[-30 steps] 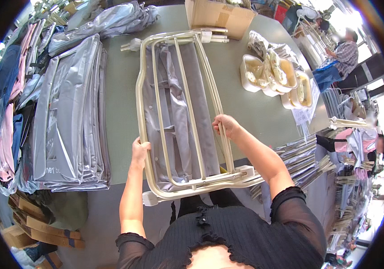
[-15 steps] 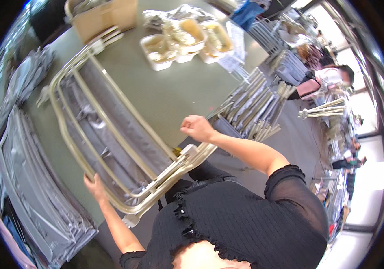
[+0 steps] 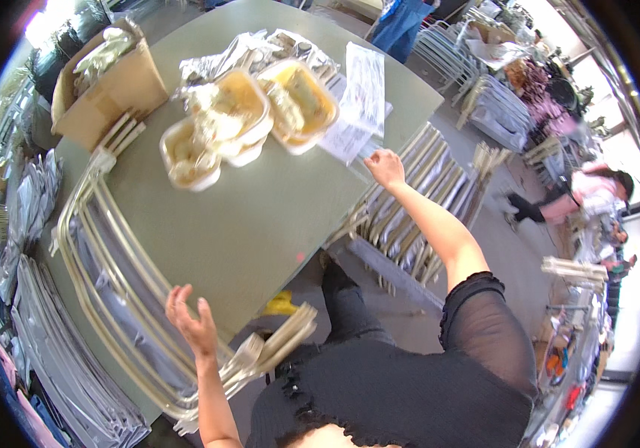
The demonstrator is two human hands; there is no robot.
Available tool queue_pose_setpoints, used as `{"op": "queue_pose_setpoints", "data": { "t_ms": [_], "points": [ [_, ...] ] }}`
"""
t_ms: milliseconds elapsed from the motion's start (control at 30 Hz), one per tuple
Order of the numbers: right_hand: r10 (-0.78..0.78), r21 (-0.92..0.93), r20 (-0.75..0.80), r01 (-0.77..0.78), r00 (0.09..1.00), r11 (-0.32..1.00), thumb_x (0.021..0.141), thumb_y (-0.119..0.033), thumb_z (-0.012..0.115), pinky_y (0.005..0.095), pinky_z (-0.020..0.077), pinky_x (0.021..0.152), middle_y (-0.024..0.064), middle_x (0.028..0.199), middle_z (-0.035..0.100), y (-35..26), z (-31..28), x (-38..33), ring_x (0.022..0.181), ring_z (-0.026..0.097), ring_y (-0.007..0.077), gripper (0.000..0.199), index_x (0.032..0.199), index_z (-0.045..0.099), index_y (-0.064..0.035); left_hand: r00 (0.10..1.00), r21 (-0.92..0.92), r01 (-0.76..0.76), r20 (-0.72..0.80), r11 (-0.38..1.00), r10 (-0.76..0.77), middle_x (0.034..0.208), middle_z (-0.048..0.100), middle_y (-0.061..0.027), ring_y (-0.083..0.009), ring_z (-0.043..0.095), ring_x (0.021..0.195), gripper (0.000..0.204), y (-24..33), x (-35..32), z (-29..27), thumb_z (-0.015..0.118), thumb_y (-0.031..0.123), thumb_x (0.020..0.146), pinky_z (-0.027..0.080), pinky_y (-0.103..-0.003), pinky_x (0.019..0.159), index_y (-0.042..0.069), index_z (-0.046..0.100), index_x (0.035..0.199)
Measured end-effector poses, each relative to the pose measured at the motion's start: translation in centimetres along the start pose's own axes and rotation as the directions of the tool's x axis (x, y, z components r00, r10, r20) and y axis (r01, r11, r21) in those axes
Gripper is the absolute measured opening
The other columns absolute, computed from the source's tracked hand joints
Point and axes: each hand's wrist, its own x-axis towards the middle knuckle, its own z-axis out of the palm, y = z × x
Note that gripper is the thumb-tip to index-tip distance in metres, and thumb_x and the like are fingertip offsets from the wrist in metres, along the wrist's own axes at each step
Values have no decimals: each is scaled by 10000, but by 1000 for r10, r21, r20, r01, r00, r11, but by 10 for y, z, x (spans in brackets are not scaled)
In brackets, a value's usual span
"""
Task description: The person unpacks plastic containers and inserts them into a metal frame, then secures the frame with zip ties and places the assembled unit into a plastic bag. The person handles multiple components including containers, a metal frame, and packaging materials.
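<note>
A cream metal tube frame with grey fabric [image 3: 122,299] lies along the left side of the grey-green table [image 3: 245,224]. Its tubes sit close together, and one end juts past the table's near edge. Just over the frame's inner side is my left hand [image 3: 193,321], fingers spread and holding nothing; I cannot tell whether it touches the tubes. My right hand [image 3: 385,168] is stretched forward at the table's right edge, its fingers curled closed. Whatever they hold, if anything, is hidden. Close to it are printed sheets in clear plastic [image 3: 361,93] and a stack of similar folded frames [image 3: 417,201].
White tubs [image 3: 297,108] of bagged parts and a cardboard box [image 3: 110,97] stand on the table's far side. Grey fabric pieces [image 3: 66,343] are piled at left. A yellow item [image 3: 281,303] shows below the table edge. A person in pink [image 3: 589,190] is at far right.
My left hand has let go of the frame's outer edge and opened over its inner side. The frame looks flatter and lies further left. My right hand has moved forward and right; the view has shifted.
</note>
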Motion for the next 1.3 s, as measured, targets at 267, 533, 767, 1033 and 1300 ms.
{"op": "queue_pose_setpoints", "data": {
  "t_ms": [267, 533, 767, 1033, 1300],
  "points": [
    [-271, -334, 291, 363, 917, 870, 801, -566, 617, 578, 208, 1103, 103, 1534, 204, 60, 1, 191, 1389, 199, 402, 671, 1398, 336, -443, 958, -97, 138, 265, 986, -108, 1248, 480, -150, -314, 417, 1204, 336, 129, 33, 147, 636, 109, 795, 339, -417, 1000, 80, 585, 1126],
    [-446, -225, 148, 470, 883, 854, 777, -145, 579, 501, 336, 1058, 111, 1360, 470, 166, -30, 236, 1300, 375, 369, 342, 1118, 583, -145, 894, -187, 42, 446, 981, 47, 1194, 520, -154, -328, 481, 1120, 341, 208, 62, 239, 649, 149, 800, 365, -416, 985, 70, 577, 1124],
    [-575, 354, 124, 505, 809, 787, 849, -328, 635, 440, 326, 1068, 161, 1199, 587, 34, -27, 108, 1224, 460, 299, 379, 1074, 628, -23, 855, -599, 469, 123, 649, -504, 1214, 512, -96, -178, 531, 1066, 371, 162, 111, 258, 601, 188, 911, 435, -268, 906, 31, 489, 1228],
    [-291, 814, 577, -508, 763, 283, 787, -183, 598, 493, 392, 982, 186, 1317, 428, -114, -28, 93, 1228, 423, 297, 670, 1404, 344, -137, 625, -731, 579, 114, 361, -773, 1376, 410, -121, -236, 412, 1239, 782, 62, 252, 147, 734, 425, 765, 338, -440, 1029, 82, 383, 1373],
    [-177, 895, 443, -444, 879, 33, 724, 20, 503, 388, 498, 846, 130, 975, 595, 25, -110, 137, 911, 591, 256, 329, 1042, 578, 60, 639, -216, 731, -116, 647, -760, 1355, 347, -114, -281, 403, 1224, 520, 21, 261, 176, 739, 307, 772, 360, -438, 1013, 194, 564, 1248]
  ]
}}
